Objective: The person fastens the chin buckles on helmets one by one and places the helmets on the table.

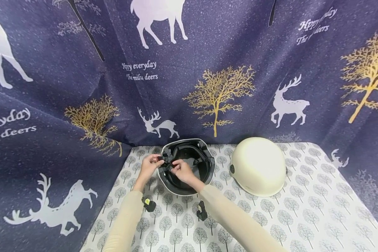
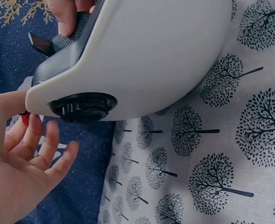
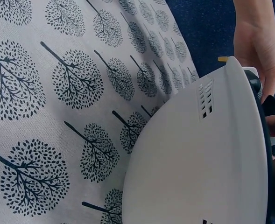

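Observation:
A cream helmet [image 1: 211,164] with a black lining lies upside down on the table, its hollow facing up. At its left side my left hand [image 1: 149,166] pinches a small red-and-black buckle [image 2: 24,118] between thumb and fingertips, the other fingers loosely bent. Over the hollow, my right hand [image 1: 183,171] pinches the black chin strap [image 1: 168,159] with its fingertips. The webbing [image 2: 73,37] and a dark strap end [image 3: 271,106] show above the rim in the wrist views. A round black fitting [image 2: 83,106] sits on the shell's side.
A second cream helmet [image 1: 259,166] rests dome up to the right. The table wears a white cloth [image 1: 312,210] printed with grey trees. Behind it and to the left hangs a dark blue curtain [image 1: 182,91] with deer and trees.

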